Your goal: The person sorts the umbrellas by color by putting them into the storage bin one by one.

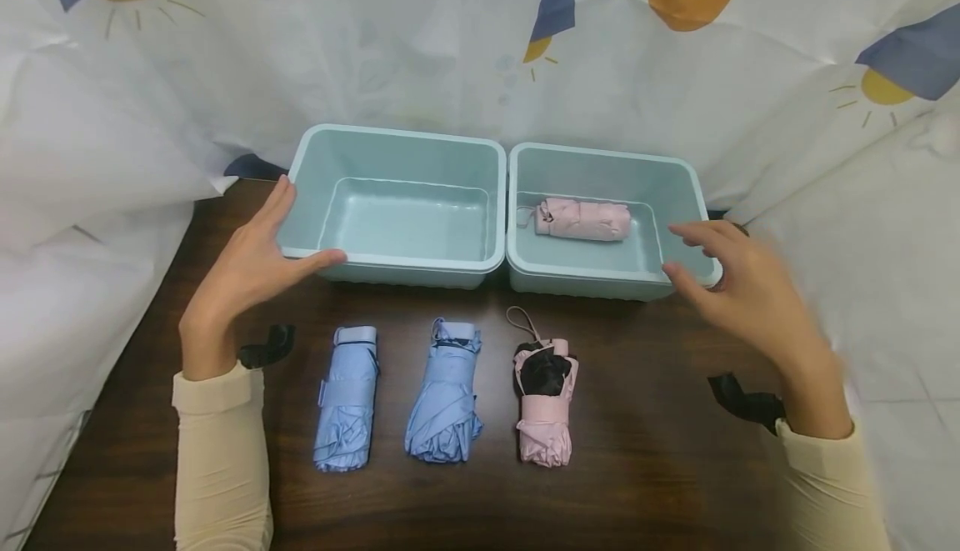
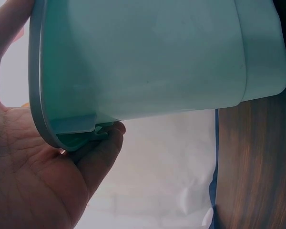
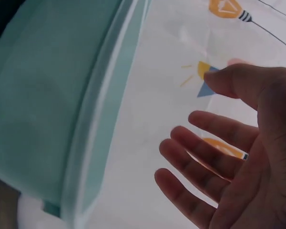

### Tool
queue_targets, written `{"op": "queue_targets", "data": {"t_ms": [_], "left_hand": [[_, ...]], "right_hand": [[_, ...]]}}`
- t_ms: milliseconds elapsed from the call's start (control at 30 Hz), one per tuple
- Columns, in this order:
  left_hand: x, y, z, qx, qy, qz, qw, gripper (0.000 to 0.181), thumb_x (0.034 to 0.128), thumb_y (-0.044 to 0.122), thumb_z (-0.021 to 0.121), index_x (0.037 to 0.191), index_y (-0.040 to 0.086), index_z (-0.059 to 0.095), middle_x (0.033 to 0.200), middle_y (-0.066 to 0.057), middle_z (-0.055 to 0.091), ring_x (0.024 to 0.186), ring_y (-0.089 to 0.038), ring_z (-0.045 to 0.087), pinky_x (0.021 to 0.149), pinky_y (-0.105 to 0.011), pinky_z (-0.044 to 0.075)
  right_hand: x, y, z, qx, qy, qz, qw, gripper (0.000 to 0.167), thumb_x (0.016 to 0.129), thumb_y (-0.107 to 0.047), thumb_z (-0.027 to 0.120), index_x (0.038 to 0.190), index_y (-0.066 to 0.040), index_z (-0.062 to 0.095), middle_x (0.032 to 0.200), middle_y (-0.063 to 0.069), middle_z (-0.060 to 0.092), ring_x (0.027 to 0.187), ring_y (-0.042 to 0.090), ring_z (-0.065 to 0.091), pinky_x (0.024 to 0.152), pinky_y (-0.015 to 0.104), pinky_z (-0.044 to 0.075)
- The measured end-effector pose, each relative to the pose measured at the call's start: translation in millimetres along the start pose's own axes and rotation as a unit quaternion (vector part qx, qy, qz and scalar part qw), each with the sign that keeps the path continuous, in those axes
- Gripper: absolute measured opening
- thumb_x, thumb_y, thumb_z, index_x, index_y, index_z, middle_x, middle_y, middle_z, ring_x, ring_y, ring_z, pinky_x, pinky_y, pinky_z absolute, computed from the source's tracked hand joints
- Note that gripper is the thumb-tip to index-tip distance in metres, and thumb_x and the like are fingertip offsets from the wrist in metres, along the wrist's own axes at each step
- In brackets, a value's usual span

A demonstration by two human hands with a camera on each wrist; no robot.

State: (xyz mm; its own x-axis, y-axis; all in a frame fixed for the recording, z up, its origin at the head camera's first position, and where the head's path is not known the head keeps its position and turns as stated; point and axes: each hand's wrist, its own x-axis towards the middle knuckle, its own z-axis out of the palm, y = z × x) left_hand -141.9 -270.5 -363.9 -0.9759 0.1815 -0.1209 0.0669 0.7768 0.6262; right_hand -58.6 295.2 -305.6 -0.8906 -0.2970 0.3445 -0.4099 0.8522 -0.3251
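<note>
My left hand is at the near left corner of the left pale blue-green bin. Its thumb lies along the front rim, its fairly straight fingers against the side; the left wrist view shows a fingertip under the rim. Fingers spread and holding nothing, my right hand hovers by the right end of the right bin. Inside that bin lies a folded pink umbrella. In the right wrist view the right hand is apart from the bin rim.
Before the bins, on the dark wood table, lie a folded blue umbrella, a second blue umbrella and a pink umbrella with black showing at its top. A white patterned curtain hangs behind and along the sides.
</note>
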Motion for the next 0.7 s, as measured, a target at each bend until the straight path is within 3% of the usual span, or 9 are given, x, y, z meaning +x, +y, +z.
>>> {"op": "queue_targets", "data": {"t_ms": [133,233,367,467,567,700], "left_hand": [[-0.6,0.0,0.2,0.000,0.000,0.000,1.0000,0.119,0.0887,0.059,0.079,0.169,0.032,-0.004,0.177,0.014,-0.010,0.161,-0.047,0.022,0.112,-0.082,0.032],[-0.6,-0.2,0.3,0.002,0.000,0.000,1.0000,0.118,0.0890,0.059,0.079,0.169,0.031,-0.004,0.177,0.015,-0.011,0.163,-0.046,0.019,0.112,-0.081,0.031],[0.3,0.0,-0.4,0.003,0.000,0.001,1.0000,0.118,0.0892,0.059,0.079,0.169,0.031,-0.004,0.176,0.015,-0.011,0.164,-0.045,0.016,0.113,-0.082,0.030],[0.9,0.3,-1.6,0.001,0.000,0.002,1.0000,0.119,0.0891,0.058,0.079,0.169,0.032,-0.005,0.176,0.015,-0.011,0.164,-0.046,0.016,0.113,-0.082,0.030],[0.1,0.3,-1.6,-0.001,0.000,0.003,1.0000,0.119,0.0893,0.058,0.079,0.169,0.033,-0.005,0.177,0.015,-0.011,0.164,-0.046,0.015,0.114,-0.082,0.028],[-2.0,-1.4,0.7,-0.002,-0.002,0.004,1.0000,0.119,0.0891,0.059,0.079,0.169,0.032,-0.005,0.177,0.015,-0.011,0.165,-0.044,0.013,0.115,-0.082,0.027]], "right_hand": [[-20.8,-12,14,0.022,0.026,0.029,0.9990,0.051,0.086,-0.007,0.083,0.135,-0.008,0.071,0.123,0.011,0.073,0.094,0.022,0.066,0.075,0.011,0.042],[-37.1,-23,29,0.047,0.037,0.060,0.9964,0.051,0.087,-0.006,0.083,0.136,-0.009,0.070,0.122,0.011,0.073,0.104,0.023,0.066,0.089,0.005,0.040],[-55.9,-38,52,0.088,0.041,0.104,0.9898,0.048,0.089,-0.009,0.083,0.135,-0.007,0.070,0.118,0.010,0.073,0.099,0.024,0.069,0.089,0.001,0.044],[-68.2,-53,70,0.112,0.030,0.156,0.9809,0.045,0.092,-0.017,0.082,0.134,-0.006,0.069,0.115,0.010,0.072,0.094,0.023,0.071,0.082,0.009,0.054],[-80.1,-72,88,0.126,-0.001,0.219,0.9677,0.048,0.094,-0.027,0.081,0.135,-0.007,0.066,0.116,0.013,0.072,0.094,0.022,0.071,0.078,0.029,0.062],[-95.6,-102,113,0.115,-0.063,0.302,0.9441,0.065,0.095,-0.047,0.077,0.145,-0.010,0.059,0.125,0.014,0.070,0.100,0.024,0.073,0.078,0.045,0.060]]}}
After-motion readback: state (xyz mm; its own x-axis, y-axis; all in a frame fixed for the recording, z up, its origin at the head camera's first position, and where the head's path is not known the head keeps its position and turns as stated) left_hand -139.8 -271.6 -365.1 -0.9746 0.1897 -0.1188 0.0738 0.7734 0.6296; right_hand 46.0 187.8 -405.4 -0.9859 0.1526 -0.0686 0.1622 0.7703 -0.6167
